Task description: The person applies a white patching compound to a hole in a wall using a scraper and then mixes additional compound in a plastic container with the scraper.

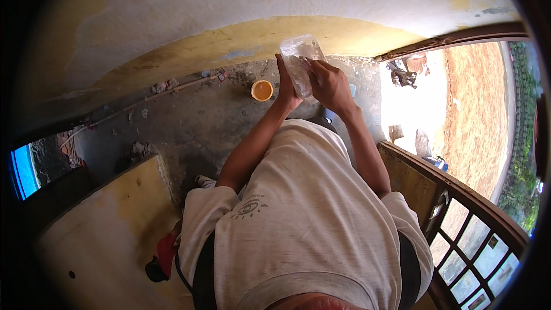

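A clear plastic container (296, 47) with rounded corners is held tilted in front of me, its open side toward me. My left hand (287, 87) grips it along its left side, thumb and palm against the wall. My right hand (332, 85) is at the container's inner right side with its fingers bent and pressed together. Whether those fingers pinch something small is hidden. On the floor, just left of my left hand, stands an orange tub (262, 90) with a pale orange inside.
A yellow and white wall (201, 40) rises ahead, with a pipe (186, 85) and scraps along its foot. At right is a bright doorway (419, 103) beside a paned wooden door (470, 241). A low yellowish partition (115, 206) stands left, with a red and black object (163, 259) near it.
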Available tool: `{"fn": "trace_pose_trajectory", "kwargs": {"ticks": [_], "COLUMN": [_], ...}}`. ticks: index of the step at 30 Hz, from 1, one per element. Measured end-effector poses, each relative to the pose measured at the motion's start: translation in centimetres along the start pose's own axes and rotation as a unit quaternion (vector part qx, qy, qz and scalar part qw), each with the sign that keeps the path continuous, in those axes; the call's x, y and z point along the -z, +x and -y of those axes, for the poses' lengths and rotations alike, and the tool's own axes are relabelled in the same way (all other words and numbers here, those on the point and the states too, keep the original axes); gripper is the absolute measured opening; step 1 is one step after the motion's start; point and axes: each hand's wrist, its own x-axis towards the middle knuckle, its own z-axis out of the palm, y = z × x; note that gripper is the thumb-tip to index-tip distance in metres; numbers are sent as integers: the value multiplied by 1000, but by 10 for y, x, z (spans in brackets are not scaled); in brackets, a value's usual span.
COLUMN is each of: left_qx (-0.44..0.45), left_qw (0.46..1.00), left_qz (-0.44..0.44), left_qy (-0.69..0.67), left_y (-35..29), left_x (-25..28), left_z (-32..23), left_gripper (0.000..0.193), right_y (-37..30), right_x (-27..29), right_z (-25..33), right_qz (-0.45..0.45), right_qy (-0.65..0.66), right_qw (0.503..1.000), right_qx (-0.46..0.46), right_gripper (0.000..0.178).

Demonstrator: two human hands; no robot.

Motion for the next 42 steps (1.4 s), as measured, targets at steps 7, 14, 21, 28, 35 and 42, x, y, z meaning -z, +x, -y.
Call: {"fn": "trace_pose_trajectory", "kwargs": {"ticks": [7, 14, 21, 28, 35, 42], "left_qx": [-23, -23, -66, -29, -13, 6], "left_qw": [999, 998, 998, 999, 1000, 1000], "left_qz": [-25, -2, 6, 39, 14, 12], "left_qy": [12, 66, -5, -14, 4, 17], "left_y": [3, 2, 24, 15, 9, 12], "left_x": [5, 6, 38, 37, 37, 34], "left_z": [5, 5, 27, 19, 15, 14], "left_gripper": [96, 94, 91, 91, 91, 91], "right_y": [-6, -17, -24, -30, -32, -32], "right_x": [-3, -16, -32, -38, -41, -35], "right_z": [15, 31, 37, 36, 51, 51], "right_qz": [-33, -29, -75, -84, -59, -88], "right_qy": [-28, -23, 10, -9, -11, 5], "right_qw": [998, 999, 994, 993, 989, 979], "right_qx": [46, 21, 73, 88, 138, 185], "right_gripper": [46, 47, 54, 60, 60, 62]}}
